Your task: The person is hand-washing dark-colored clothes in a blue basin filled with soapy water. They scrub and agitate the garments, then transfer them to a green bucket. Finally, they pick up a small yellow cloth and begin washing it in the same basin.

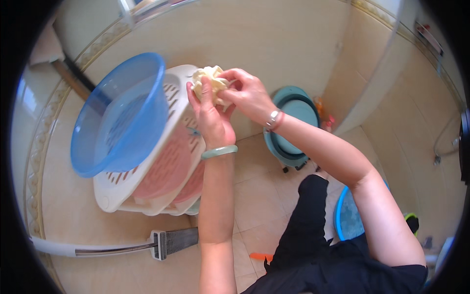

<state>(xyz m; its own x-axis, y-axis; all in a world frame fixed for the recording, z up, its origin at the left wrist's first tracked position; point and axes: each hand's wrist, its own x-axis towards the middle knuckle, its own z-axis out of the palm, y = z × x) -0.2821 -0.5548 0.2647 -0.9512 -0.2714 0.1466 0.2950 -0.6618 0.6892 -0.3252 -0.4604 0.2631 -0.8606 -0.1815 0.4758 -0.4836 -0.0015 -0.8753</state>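
Observation:
A cream-coloured, ruffled bundle (209, 78) with petal-like folds is held up between my hands, in front of the wall. It looks soft, but its exact kind is hard to make out. My left hand (211, 115), with a pale green bangle at the wrist, cups it from below, thumb laid over its front. From the right side, my right hand (247, 93) pinches its folds with bent fingers; a silver watch (272, 119) circles that wrist. Just left of my left hand stands a white tiered rack (105, 192) with slotted shelves.
On the rack's top rests a translucent blue basin (81, 161), with pink shelves or baskets (164, 166) below. A flat mop (178, 242) leans at lower left. Beyond my right arm are teal basins (293, 125) against the wall. A blue-rimmed tub (348, 215) stands beside my leg.

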